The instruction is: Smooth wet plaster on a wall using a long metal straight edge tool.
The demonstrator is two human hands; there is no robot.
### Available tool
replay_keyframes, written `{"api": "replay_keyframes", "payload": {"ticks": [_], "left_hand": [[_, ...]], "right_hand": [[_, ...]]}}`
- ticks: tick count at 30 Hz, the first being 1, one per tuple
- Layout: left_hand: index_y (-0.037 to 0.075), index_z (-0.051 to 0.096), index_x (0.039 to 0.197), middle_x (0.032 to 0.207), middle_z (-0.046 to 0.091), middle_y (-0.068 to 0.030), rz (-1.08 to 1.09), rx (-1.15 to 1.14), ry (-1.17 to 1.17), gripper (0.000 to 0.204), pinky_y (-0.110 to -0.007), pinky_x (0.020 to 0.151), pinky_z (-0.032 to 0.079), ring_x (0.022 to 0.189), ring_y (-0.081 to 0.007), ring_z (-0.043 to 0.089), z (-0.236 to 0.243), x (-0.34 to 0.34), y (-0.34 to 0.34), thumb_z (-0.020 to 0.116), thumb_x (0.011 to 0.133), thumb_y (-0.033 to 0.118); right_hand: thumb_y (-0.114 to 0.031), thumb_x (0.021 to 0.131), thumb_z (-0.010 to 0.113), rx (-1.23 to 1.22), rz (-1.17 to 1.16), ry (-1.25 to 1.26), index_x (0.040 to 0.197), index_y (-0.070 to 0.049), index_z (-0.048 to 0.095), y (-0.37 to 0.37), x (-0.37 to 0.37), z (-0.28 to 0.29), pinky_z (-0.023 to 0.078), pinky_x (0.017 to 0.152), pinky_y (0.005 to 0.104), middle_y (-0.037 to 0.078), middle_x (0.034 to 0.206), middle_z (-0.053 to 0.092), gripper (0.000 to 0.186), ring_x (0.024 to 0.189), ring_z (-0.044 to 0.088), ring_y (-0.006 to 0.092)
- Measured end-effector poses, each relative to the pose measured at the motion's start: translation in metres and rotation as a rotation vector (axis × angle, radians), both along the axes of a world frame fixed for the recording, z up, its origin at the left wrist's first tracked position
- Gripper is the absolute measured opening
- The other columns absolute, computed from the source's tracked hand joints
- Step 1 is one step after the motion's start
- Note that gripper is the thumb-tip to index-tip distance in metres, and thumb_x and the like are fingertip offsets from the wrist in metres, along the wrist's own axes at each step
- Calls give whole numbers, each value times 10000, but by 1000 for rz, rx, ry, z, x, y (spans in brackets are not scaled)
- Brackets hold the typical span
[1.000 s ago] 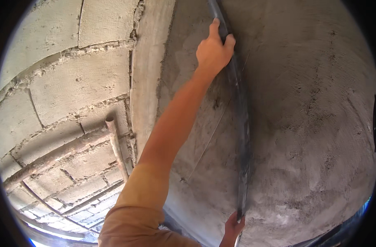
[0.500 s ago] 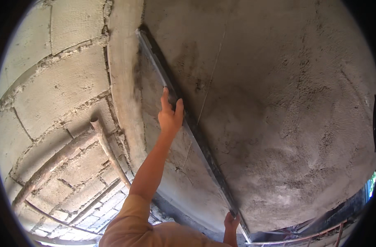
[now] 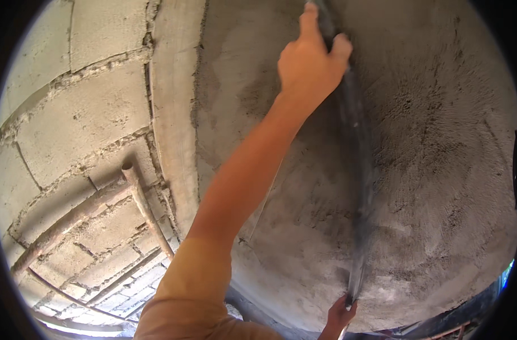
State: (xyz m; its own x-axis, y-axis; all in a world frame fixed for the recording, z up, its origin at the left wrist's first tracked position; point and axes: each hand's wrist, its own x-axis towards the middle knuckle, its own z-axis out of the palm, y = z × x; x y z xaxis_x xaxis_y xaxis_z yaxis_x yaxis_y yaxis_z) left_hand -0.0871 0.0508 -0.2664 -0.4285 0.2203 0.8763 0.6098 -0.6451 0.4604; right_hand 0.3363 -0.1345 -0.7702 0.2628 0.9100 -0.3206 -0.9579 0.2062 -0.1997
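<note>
Plaster (image 3: pixel 434 164) may be gouged if the straightedge (image 3: pixel 360 153), gripped upper-centre by left hand (image 3: pixel 312 62), lower-centre by right hand (image 3: pixel 340 313), is tilted.

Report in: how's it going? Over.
Left hand high, right hand low, both gripping long dark metal bar. Bar crosses rough grey plaster wall. Nothing visibly blocking.
</note>
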Motion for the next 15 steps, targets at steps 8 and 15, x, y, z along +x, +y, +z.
{"api": "replay_keyframes", "payload": {"ticks": [8,15], "left_hand": [[2,353,1526,653,564,36,-190,-32,-192,629,-229,512,357,561,-23,436,-131,-6,-10,629,996,201],[37,366,1523,561,505,8,-22,-266,-191,684,-280,496,403,509,-83,469,-219,-20,-11,686,953,236]], "right_hand": [[-249,952,678,19,2,-47,1148,10,648,-1,4,-99,578,921,326,126,1101,723,326,1007,690,213],[-207,999,588,-13,54,-40,1158,1,643,1,1,-170,562,932,341,126,1149,704,268,1069,668,225]]}}
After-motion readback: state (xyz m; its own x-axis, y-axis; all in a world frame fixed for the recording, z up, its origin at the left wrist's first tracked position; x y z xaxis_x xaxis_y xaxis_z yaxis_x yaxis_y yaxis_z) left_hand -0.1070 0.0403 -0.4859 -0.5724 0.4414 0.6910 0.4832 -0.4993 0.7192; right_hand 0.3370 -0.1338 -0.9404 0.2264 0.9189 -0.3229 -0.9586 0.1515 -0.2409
